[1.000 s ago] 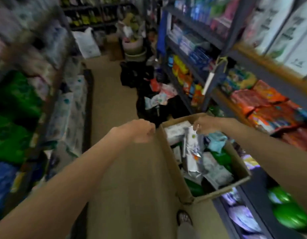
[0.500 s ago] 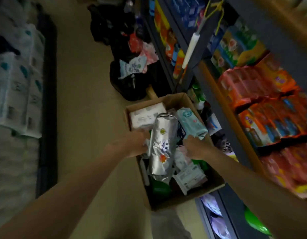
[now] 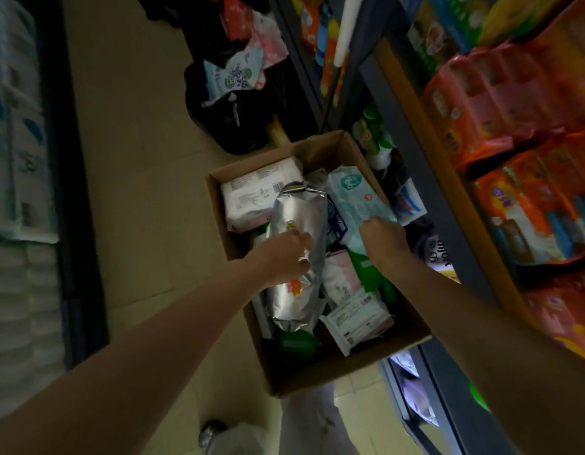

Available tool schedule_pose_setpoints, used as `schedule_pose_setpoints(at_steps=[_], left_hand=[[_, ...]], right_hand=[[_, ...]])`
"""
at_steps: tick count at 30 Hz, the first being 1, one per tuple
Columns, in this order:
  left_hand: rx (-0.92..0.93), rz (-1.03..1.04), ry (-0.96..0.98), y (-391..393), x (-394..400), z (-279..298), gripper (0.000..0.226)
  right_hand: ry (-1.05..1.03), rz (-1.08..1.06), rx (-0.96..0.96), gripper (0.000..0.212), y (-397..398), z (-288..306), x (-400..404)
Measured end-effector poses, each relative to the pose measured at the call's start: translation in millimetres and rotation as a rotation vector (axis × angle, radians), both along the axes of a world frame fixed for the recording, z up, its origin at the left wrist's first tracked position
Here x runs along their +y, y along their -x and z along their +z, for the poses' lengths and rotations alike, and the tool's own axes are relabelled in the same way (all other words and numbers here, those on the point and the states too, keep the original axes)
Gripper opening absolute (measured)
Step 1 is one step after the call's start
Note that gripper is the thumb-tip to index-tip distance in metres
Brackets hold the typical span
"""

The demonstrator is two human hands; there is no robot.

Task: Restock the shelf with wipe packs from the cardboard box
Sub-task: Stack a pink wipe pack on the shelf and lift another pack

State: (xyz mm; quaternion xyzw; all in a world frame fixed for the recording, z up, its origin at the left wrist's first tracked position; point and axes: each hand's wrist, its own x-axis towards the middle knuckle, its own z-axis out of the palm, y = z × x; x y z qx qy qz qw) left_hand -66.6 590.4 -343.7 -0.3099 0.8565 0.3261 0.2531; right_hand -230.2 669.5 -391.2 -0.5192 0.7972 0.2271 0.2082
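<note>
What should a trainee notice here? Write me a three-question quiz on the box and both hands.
1. True or false: the cardboard box stands on the floor beside the shelving.
2. Which pack does the left hand grip: A) silver foil pack, B) light blue wipe pack, C) white pack?
3. Fill in: the right hand grips the ____ pack.

Key: 1 true; 2 A; 3 light blue wipe.

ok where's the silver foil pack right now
In the cardboard box, lying along its middle under the left hand, between the white pack and light blue pack.
</note>
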Motion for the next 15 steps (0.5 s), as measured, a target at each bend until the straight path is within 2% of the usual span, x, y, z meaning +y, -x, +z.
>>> schedule_pose_setpoints(at_steps=[2,5,10,12,15], left_hand=[[0.044,0.087,-0.037,4.6,5.2,-3.8,0.031],[0.051,0.111,-0.077,5.8,14.2,-2.2,0.030],[0.009,0.097,-0.067,-5.8,13.7,21.0,0.037],[0.027,0.071,-0.028,-10.9,5.6,43.6,0.050],[0.066,0.031,0.076,-25.9,-1.6,80.0,0.085]], right_hand=[[-0.027,0.030,-0.020,0.027,0.8,1.4,-0.5],[-0.046,0.040,-0.080,0.025,-7.2,13.4,-6.8],[-0.081,-0.001,-0.182,0.025,-10.4,84.9,-47.0],[-0.131,0.001,-0.206,0.015,-2.4,130.1,-66.3],[-0.105,-0.043,-0.308,0.034,-6.7,202.9,-86.9]])
